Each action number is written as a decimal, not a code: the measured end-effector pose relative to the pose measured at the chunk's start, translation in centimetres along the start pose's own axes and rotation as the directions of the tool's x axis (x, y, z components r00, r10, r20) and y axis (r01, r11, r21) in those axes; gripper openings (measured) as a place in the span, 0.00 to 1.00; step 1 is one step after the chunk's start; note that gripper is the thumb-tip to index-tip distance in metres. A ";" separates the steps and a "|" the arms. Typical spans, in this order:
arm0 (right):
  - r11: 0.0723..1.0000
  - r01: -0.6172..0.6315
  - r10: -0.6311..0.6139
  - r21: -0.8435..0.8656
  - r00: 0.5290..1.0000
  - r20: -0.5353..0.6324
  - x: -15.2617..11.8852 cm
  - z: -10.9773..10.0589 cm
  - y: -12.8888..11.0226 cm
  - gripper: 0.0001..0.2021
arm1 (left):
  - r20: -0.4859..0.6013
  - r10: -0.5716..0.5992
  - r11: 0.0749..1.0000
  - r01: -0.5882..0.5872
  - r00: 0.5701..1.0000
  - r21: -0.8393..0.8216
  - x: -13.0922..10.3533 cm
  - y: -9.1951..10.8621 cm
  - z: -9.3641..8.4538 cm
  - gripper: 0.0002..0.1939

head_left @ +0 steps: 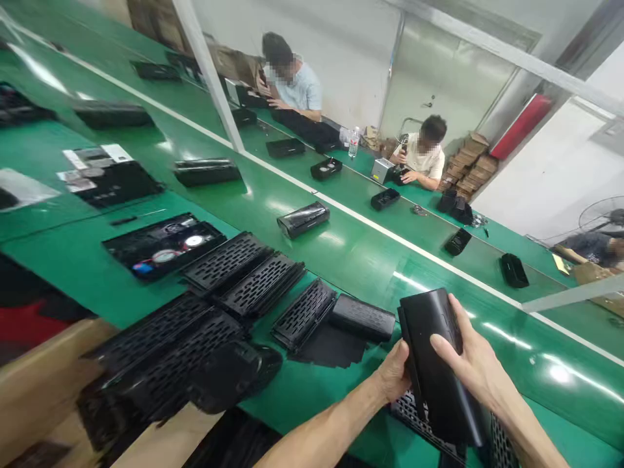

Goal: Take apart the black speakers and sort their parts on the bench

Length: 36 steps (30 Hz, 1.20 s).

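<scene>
Both your left hand [393, 373] and right hand [468, 356] clasp a black case [436, 383]; loosening could drop it onto slotted panels [412, 419].

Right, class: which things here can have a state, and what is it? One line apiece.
Black housing: held, tilted
Left hand: gripping the housing's side
Right hand: gripping the housing's other side
Black casing with round parts: open, parts exposed
Slotted black panels: lying, slots showing
Screwdriver-like tool: lying flat
Plastic bottle: upright
Cardboard boxes: stacked
Door: shut
Fan: cannot tell if running
</scene>
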State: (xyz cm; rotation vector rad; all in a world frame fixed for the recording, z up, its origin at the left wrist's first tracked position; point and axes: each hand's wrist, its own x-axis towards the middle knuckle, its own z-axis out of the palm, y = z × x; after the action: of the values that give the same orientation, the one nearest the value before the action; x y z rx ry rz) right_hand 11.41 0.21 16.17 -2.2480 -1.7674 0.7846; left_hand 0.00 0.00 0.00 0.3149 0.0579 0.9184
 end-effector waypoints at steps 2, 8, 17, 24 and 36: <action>1.000 -0.001 0.001 -0.010 1.000 -0.012 0.1 0.3 0.1 0.50 | -0.032 0.009 1.000 -0.009 0.999 0.007 0.2 -0.4 0.1 0.48; 0.998 -0.049 0.049 -0.029 0.999 0.001 0.4 0.9 0.7 0.52 | -0.118 -0.037 0.999 0.037 0.992 -0.008 0.5 -1.4 0.3 0.46; 0.995 0.024 -0.023 0.093 1.000 -0.011 1.5 0.6 2.2 0.51 | -0.201 -0.007 1.000 0.005 0.980 -0.012 1.8 -1.2 0.9 0.45; 0.926 0.320 -0.173 0.202 0.833 -0.525 -5.0 7.7 6.0 0.54 | -0.255 0.181 0.979 -0.149 0.950 0.139 2.7 1.9 2.2 0.43; 0.870 0.465 -0.212 0.163 0.652 -0.728 -7.1 5.0 8.2 0.37 | 0.214 0.069 0.546 -0.216 0.975 0.809 4.5 15.2 4.0 0.69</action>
State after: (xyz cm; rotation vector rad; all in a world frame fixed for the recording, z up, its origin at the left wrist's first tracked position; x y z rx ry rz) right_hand 14.80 -9.70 10.40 -1.5748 -1.4548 0.0954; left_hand -8.28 11.14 8.65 1.3173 0.3381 0.9772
